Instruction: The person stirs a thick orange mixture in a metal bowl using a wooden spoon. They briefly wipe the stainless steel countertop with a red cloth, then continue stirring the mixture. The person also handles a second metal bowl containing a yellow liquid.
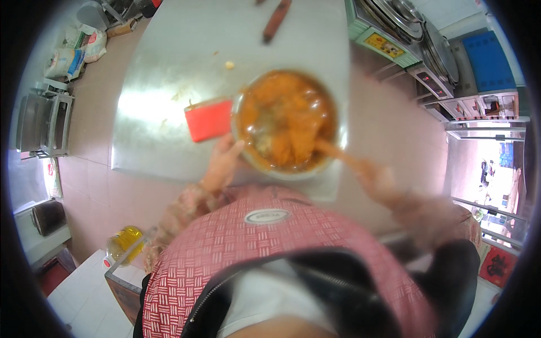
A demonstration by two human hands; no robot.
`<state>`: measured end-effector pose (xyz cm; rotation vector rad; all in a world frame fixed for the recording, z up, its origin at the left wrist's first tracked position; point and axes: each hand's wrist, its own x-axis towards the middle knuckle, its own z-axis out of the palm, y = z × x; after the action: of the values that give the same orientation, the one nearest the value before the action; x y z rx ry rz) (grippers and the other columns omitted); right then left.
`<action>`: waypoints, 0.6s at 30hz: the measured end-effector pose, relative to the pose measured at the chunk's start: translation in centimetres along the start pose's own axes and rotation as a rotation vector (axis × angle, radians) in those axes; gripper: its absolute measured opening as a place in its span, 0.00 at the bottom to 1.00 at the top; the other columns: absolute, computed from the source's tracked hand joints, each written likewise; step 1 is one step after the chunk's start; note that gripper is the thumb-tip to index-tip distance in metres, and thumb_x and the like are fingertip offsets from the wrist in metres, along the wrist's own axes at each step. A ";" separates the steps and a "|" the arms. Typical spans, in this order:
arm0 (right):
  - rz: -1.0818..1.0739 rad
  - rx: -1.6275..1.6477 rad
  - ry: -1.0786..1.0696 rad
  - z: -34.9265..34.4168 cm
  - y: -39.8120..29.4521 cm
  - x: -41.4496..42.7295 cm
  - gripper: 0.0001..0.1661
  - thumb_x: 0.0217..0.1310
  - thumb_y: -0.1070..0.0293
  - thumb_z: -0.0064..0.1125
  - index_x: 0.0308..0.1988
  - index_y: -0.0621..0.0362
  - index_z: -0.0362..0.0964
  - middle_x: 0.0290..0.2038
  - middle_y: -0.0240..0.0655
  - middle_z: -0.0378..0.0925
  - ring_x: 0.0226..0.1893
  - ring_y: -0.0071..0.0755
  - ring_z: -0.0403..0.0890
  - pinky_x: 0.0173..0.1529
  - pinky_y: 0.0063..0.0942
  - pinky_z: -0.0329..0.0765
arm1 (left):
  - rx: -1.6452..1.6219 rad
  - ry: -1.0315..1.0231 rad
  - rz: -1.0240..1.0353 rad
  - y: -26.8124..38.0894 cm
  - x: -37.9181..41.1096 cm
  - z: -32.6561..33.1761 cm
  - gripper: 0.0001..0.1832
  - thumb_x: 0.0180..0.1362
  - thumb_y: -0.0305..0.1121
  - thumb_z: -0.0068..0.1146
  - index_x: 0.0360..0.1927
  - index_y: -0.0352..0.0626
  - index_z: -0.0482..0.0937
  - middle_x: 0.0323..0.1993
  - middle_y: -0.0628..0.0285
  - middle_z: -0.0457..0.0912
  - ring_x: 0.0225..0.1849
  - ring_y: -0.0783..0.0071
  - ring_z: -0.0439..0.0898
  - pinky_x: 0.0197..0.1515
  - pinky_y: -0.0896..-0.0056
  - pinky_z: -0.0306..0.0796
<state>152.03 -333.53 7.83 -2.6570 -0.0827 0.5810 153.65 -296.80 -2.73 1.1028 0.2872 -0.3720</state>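
A large round bowl (281, 175) of oily orange-brown food mixture (291, 114) stands near the front edge of a metal table (160, 76). My left hand (226, 160) grips the bowl's lower left rim, thumb on top. At the bowl's lower right, my right hand (374, 177) is closed around the handle of a stirring tool (327, 150). Motion blurs this hand and the tool, whose coated head rests in the mixture; its exact kind cannot be told. A red rectangular object (209, 119) lies just left of the bowl, close to my left hand.
A dark reddish-brown stick-like object (277, 21) lies at the table's far side, and a small yellow bit (229, 65) nearer. Stacked metal lids (439, 50) and cooking equipment stand at the right. Sacks (65, 61) sit at the far left; an oil bottle (127, 245) is at lower left.
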 end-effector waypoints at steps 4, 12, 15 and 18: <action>0.097 -0.189 -0.208 -0.2 -2.2 2.0 0.14 0.51 0.59 0.57 0.31 0.60 0.74 0.22 0.45 0.75 0.24 0.47 0.77 0.30 0.39 0.72 | -0.007 0.001 0.028 0.5 -0.4 0.8 0.10 0.63 0.30 0.40 0.44 0.38 0.68 0.39 0.59 0.77 0.35 0.71 0.79 0.33 0.64 0.79; 0.049 -0.178 -0.130 1.3 0.6 3.0 0.12 0.46 0.60 0.55 0.25 0.57 0.74 0.21 0.45 0.75 0.25 0.49 0.76 0.32 0.41 0.72 | 0.024 0.135 0.009 1.1 -0.5 2.3 0.06 0.62 0.28 0.41 0.36 0.37 0.69 0.34 0.58 0.78 0.31 0.71 0.80 0.31 0.66 0.80; 0.028 -0.137 -0.035 1.1 1.0 2.4 0.12 0.46 0.59 0.56 0.26 0.57 0.74 0.22 0.45 0.75 0.25 0.49 0.76 0.33 0.41 0.73 | 0.012 0.145 0.025 1.2 -0.3 2.6 0.06 0.62 0.28 0.41 0.35 0.37 0.69 0.33 0.57 0.78 0.31 0.71 0.80 0.30 0.65 0.80; -0.016 -0.125 0.034 1.2 1.8 2.1 0.12 0.46 0.59 0.56 0.27 0.56 0.74 0.21 0.45 0.75 0.25 0.50 0.76 0.32 0.42 0.73 | -0.003 0.156 0.027 2.3 -0.7 4.0 0.06 0.62 0.28 0.42 0.35 0.37 0.69 0.32 0.57 0.78 0.30 0.70 0.80 0.30 0.64 0.80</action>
<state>153.42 -334.43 5.28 -2.7834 -0.1352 0.5420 154.12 -299.43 1.11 1.1339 0.4103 -0.2621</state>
